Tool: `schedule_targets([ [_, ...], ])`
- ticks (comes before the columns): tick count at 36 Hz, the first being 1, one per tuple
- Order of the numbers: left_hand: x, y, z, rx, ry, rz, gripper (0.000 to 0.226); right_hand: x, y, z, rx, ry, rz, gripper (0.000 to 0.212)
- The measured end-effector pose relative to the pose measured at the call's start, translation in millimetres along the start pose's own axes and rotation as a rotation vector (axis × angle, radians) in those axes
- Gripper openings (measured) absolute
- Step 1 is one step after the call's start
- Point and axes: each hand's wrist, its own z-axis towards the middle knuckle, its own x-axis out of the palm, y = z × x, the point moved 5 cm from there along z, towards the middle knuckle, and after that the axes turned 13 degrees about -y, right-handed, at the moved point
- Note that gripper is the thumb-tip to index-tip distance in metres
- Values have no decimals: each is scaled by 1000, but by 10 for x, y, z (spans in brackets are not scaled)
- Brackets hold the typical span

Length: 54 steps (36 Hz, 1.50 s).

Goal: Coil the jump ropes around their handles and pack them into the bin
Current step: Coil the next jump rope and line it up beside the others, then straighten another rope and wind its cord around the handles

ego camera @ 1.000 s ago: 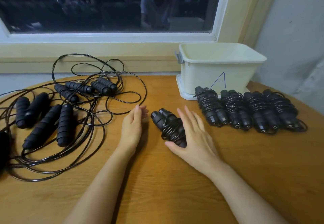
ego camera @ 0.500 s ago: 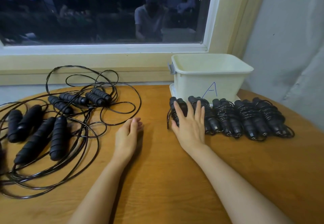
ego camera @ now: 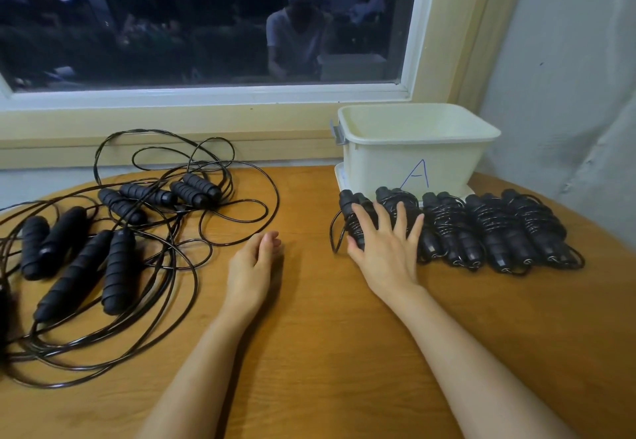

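Note:
Several coiled black jump ropes (ego camera: 495, 232) lie side by side in a row in front of the cream bin (ego camera: 413, 149), which is marked with a blue A. My right hand (ego camera: 385, 242) lies flat with straight fingers on the leftmost coiled rope (ego camera: 351, 215) of that row. My left hand (ego camera: 253, 266) rests relaxed on the wooden table, holding nothing. A tangle of uncoiled jump ropes (ego camera: 113, 232) with black foam handles lies to the left.
The bin stands on its lid at the table's back right, against the window sill (ego camera: 172, 142). A grey wall (ego camera: 568, 94) rises to the right. The round wooden table (ego camera: 327, 352) curves away at the right edge.
My right hand has slid the coiled rope from the table's middle up to the left end of the row by the bin. My left hand has stayed in place.

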Motion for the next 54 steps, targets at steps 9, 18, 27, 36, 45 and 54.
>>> schedule_targets([
  [9,24,-15,-7,58,44,74,38,-49,-156,-2,20,12,-20,61],
  [18,236,57,-127,367,412,754,65,-76,-255,1,39,43,-52,61],
  [27,228,33,-140,345,439,770,65,-103,-343,1,64,99,-86,61],
  [36,70,-90,-172,230,306,479,45,-278,-253,41,41,251,-80,75],
  [45,-938,-214,-205,342,64,541,33,-561,851,-9,-181,228,190,64],
  [54,-2145,255,174,154,-175,735,44,-363,2339,-304,-370,363,439,50],
])
